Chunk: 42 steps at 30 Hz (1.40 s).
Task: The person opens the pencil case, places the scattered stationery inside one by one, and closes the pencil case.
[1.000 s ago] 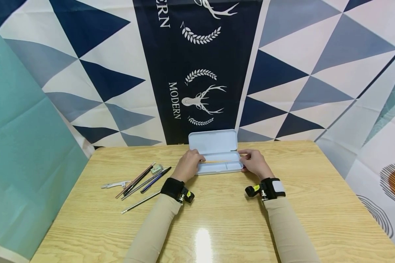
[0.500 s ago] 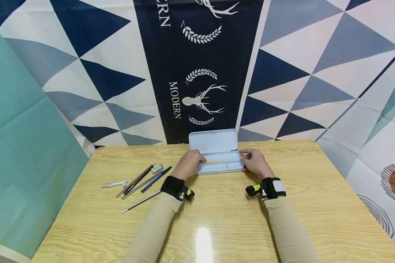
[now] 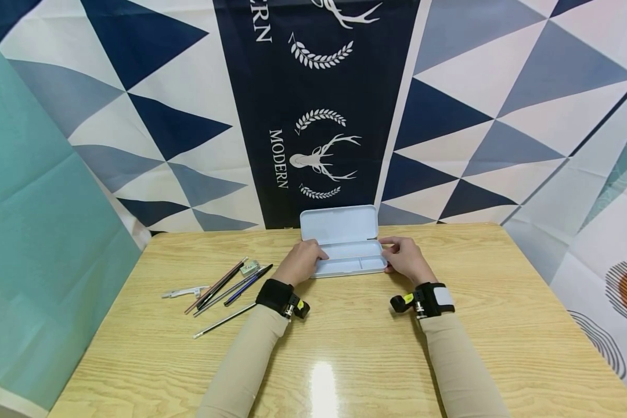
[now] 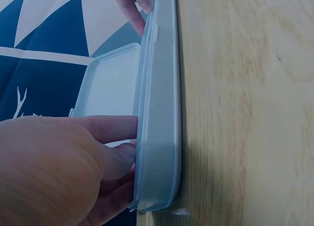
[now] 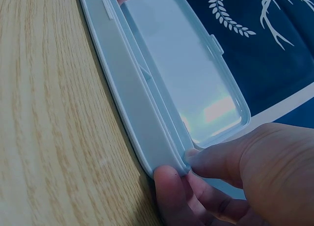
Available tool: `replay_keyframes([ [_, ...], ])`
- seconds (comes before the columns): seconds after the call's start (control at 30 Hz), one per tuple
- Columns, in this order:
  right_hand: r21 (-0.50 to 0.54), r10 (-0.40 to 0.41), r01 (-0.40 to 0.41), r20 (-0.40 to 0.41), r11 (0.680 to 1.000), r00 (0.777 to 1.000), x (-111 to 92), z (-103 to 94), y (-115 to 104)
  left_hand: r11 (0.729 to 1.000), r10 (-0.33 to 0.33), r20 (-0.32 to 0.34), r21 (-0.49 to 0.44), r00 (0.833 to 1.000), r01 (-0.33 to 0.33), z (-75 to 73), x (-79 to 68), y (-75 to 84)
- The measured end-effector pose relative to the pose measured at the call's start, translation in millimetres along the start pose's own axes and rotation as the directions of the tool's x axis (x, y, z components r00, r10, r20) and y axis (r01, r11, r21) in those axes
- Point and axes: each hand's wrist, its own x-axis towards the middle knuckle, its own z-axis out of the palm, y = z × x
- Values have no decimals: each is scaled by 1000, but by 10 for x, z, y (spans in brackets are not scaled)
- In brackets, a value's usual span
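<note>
A light blue pencil case (image 3: 345, 273) stands near the table's back edge, its lid (image 3: 339, 225) raised against the wall cloth. Dividers split its tray into a long rear compartment and two front ones. My left hand (image 3: 299, 262) holds the left end, thumb over the rim in the left wrist view; some of its fingertips are hidden behind the case wall. At the opposite end, my right hand (image 3: 404, 261) pinches the corner, with the thumb (image 5: 211, 159) on the rim and fingers around the outside. No pencil shows inside the case.
Left of the case lie several pencils and pens, including a blue pen (image 3: 242, 288), an eraser (image 3: 249, 267) and a white compass (image 3: 185, 292). A silver-grey pencil (image 3: 223, 321) lies nearer, partly behind the left wrist. Patterned cloth (image 3: 324, 116) hangs directly behind the table.
The orange-yellow pencil seen along the middle of the case earlier is no longer visible in the head view. Both hands keep almost the same place at the case's ends.
</note>
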Motion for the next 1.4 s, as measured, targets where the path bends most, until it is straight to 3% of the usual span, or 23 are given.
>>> replay_keyframes([
  [0.3, -6, -3, 3, -2, 1000, 1000, -4, 4, -12, 999, -36, 28, 1, 999, 36, -9, -9, 31],
  [0.7, -4, 7, -7, 1, 1000, 1000, -10, 7, -26, 1000, -26, 17, -12, 1000, 26, -6, -28, 28],
  [0.77, -4, 7, -7, 0, 1000, 1000, -9, 6, -28, 998, -35, 10, -42, 999, 36, -61, -59, 77],
  [1.0, -3, -2, 2, 1, 1000, 1000, 0, 4, -19, 999, -22, 10, -33, 1000, 22, -569, -261, 517],
  [1.23, -4, -7, 7, 5, 1000, 1000, -1, -9, 2, 999, 29, -115, 16, 993, -28, -299, -107, 257],
  [1.4, -3, -2, 2, 6, 1000, 1000, -6, -9, 17, 999, 28, -142, -19, 989, -31, -542, -186, 441],
])
